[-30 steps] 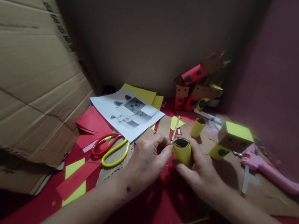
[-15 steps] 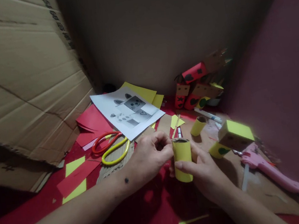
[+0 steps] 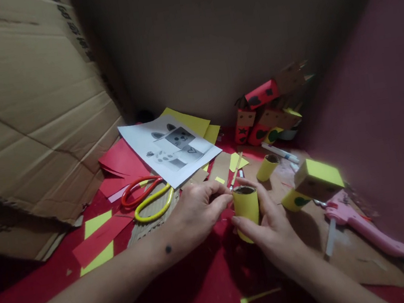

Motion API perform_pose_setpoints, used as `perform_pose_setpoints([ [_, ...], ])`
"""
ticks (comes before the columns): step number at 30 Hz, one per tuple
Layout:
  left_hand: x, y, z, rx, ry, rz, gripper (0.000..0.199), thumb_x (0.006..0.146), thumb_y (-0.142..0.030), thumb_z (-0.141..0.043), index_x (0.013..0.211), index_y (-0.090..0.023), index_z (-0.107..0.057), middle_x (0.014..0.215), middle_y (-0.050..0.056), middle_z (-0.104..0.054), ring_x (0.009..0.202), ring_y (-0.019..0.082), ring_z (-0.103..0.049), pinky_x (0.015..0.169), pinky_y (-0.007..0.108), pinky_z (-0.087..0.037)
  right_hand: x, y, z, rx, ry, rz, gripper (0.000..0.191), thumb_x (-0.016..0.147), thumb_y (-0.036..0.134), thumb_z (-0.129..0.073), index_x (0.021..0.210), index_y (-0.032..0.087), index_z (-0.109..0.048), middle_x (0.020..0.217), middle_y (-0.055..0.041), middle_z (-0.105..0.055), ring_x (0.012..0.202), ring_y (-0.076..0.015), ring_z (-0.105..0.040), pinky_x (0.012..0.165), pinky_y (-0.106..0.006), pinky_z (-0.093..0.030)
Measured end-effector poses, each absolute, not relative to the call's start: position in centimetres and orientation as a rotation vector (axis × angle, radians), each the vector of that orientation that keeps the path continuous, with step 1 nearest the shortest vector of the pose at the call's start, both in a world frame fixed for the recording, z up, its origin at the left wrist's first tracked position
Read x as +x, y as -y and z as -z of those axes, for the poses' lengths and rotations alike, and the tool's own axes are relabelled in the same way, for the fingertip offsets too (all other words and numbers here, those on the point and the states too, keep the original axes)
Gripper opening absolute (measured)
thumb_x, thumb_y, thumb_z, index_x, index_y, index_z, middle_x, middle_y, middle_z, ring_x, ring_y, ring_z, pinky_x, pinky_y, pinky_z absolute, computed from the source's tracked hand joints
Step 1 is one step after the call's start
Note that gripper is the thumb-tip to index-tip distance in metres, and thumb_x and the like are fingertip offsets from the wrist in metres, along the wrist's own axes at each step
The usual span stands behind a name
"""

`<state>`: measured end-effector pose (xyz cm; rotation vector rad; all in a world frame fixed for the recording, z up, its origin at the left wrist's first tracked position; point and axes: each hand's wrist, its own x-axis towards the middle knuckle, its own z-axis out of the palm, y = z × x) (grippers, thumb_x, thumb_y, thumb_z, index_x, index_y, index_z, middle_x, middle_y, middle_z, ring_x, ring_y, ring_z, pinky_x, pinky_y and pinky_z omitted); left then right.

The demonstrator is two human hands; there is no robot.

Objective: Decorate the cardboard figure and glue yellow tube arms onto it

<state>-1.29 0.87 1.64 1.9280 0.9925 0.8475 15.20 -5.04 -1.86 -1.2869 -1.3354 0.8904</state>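
My right hand (image 3: pixel 271 219) is wrapped round a yellow paper-covered cardboard tube (image 3: pixel 247 211), which stands upright with its open end facing up. The thumb lies across the tube's front. At the tube's left rim, the fingertips of my left hand (image 3: pixel 207 204) are pinched together; what they hold, if anything, is hidden. Just behind the tube lie a thin stick (image 3: pixel 236 169) and a small piece of yellow paper (image 3: pixel 240 160). Another yellow tube (image 3: pixel 267 168) stands a little further back on the cardboard.
Scissors (image 3: pixel 155 206) with red and yellow handles lie left, beside a printed sheet (image 3: pixel 173 150) and red paper (image 3: pixel 123 160). On the right are a yellow-topped box figure (image 3: pixel 317 174) and a pink glue gun (image 3: pixel 365 226). Red box figures (image 3: pixel 262 94) are piled against the back wall.
My left thumb and fingers have drawn flatter together at the tube's rim. My right hand has shifted its grip slightly, its fingers now showing behind the tube. The view has tilted slightly.
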Motion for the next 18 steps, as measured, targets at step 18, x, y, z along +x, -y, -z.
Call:
perform_pose_setpoints([
  [18, -0.74, -0.67, -1.87, 1.935, -0.990, -0.863, 0.015, 0.077, -0.019, -0.053, 0.062, -0.017, -0.054, 0.056, -0.008, -0.044, 0.055, 0.008, -0.038, 0.053, 0.021, -0.032, 15.22, 5.43, 2.63, -1.319, 1.553, -0.699, 0.065, 0.081, 0.015, -0.061, 0.143, 0.029, -0.043, 0.131, -0.0082, -0.061, 0.112, -0.0254, -0.064, 0.094, -0.041, -0.054],
])
